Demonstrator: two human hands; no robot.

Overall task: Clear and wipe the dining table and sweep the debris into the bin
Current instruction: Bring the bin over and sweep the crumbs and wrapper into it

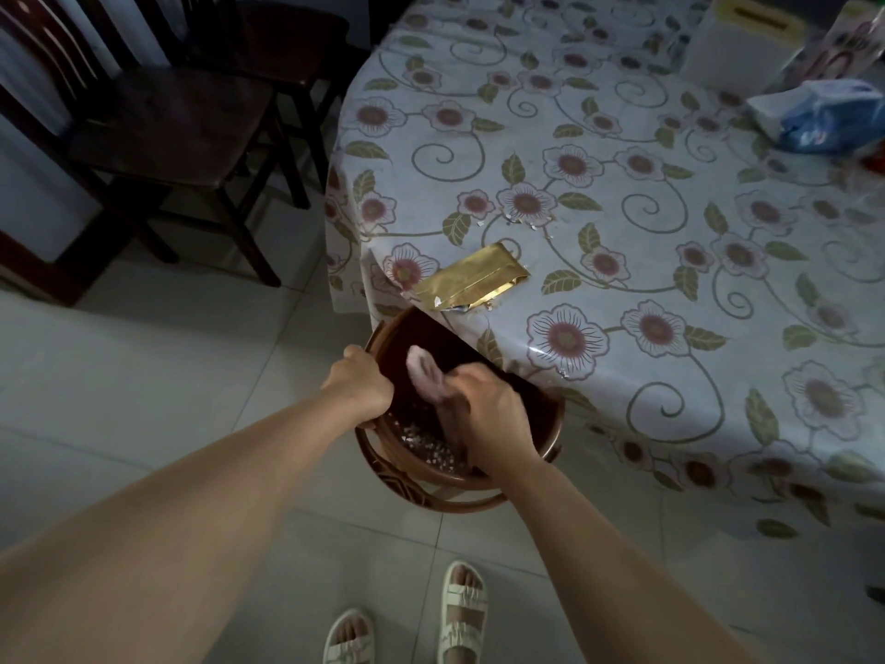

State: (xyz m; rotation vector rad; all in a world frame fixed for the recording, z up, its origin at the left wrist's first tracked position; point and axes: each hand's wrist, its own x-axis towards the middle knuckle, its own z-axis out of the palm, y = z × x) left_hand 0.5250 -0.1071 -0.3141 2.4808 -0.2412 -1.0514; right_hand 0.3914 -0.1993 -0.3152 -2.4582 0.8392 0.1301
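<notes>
Fingers: left hand (361,383) is curled over the bin (546,426) rim at about 9 o'clock, gripping it; right hand (488,407) is clenched round a pinkish cloth (424,371) and held over the bin's mouth.
Bin: brown and round, it is held at the table (670,261) edge, its far rim tucked under the overhang; pale crumbs (426,443) lie in its bottom.
Still on the table: a gold foil wrapper (471,280) lies at 12 o'clock from the bin, just beside the edge, with small flakes (531,222) farther in.
Step, as I judge it: shaking the cloth out into the bin, wrapper and flakes not yet swept.
Risk: if the left grip slackens the bin may tip or drop and spill its crumbs on the floor; a loose shake of the cloth could scatter bits past the rim; the light wrapper could slide off the edge and miss the bin.
Surface: glossy floral tablecloth, likely slippery, hanging over the rounded edge.
Room: dim; pale floor tiles (191,376); dark wooden chairs (158,127) at 10 o'clock; a crumpled blue-white bag (819,115) and a white box (737,50) at 1 o'clock.
</notes>
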